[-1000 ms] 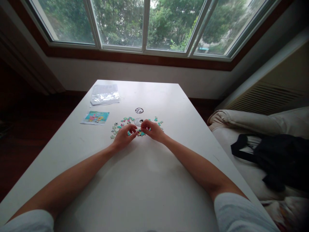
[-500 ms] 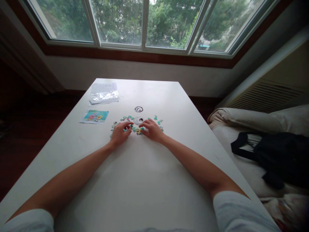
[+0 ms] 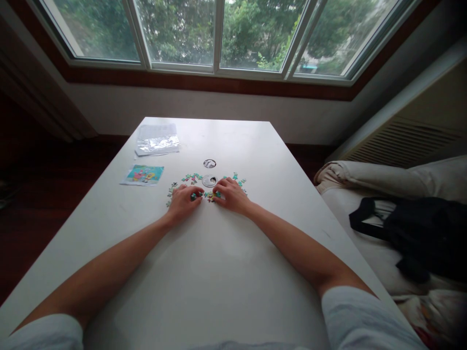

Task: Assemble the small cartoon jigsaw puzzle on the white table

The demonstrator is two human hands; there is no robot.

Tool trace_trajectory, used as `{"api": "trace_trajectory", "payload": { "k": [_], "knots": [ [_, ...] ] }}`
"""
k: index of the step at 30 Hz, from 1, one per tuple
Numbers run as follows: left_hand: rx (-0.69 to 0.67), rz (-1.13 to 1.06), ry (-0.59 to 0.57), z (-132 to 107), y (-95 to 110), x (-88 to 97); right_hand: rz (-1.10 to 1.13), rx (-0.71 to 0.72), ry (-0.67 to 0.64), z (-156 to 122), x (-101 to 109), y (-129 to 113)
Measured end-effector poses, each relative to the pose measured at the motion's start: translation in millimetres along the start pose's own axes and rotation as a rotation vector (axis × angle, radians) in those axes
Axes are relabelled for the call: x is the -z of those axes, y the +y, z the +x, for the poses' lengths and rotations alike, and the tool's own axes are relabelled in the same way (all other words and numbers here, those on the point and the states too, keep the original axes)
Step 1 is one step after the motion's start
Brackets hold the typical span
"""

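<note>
Small jigsaw puzzle pieces (image 3: 191, 179), mostly teal with some pink and yellow, lie in a loose ring on the white table (image 3: 204, 272). My left hand (image 3: 183, 200) is curled at the ring's near left, thumb and forefinger pinched on a puzzle piece, which the fingers partly hide. Opposite it, my right hand (image 3: 232, 195) has its fingertips closed on a yellowish puzzle piece at the near middle, palm down over other pieces. Between the hands lie a few joined or touching pieces (image 3: 209, 196). Just beyond the fingertips is a round silvery disc (image 3: 209, 181).
A round hole-like dark-rimmed disc (image 3: 209, 164) lies farther back. To the left are a colourful cartoon picture sheet (image 3: 145, 175) and clear plastic bags with paper (image 3: 158, 139). A sofa with dark clothing (image 3: 426, 233) stands along the right, and a window is ahead.
My left hand has shifted slightly right and its thumb and forefinger have come together. The right hand's fingers have drawn in a little toward the middle pieces.
</note>
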State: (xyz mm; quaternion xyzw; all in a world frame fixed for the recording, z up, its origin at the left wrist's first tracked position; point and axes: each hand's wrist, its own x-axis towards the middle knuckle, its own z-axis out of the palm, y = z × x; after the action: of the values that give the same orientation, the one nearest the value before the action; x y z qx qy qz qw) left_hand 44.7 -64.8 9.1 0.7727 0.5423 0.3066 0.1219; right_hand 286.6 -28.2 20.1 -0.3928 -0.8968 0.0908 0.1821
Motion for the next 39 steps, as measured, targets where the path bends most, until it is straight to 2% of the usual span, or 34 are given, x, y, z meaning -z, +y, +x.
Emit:
{"api": "trace_trajectory", "payload": {
  "k": [11, 19, 39],
  "knots": [
    [0.052, 0.109, -0.088, 3.1, 5.1, 1.7, 0.034, 0.065, 0.042, 1.0, -7.1, 4.0],
    [0.013, 0.096, -0.093, 4.6, -0.7, -0.4, 0.049, 0.097, 0.044, 0.7, -7.8, 7.9],
    [-0.077, 0.106, -0.055, 3.9, 2.1, 1.2, 0.07, 0.108, 0.044, -0.2, -5.9, 11.3]
  ]
}}
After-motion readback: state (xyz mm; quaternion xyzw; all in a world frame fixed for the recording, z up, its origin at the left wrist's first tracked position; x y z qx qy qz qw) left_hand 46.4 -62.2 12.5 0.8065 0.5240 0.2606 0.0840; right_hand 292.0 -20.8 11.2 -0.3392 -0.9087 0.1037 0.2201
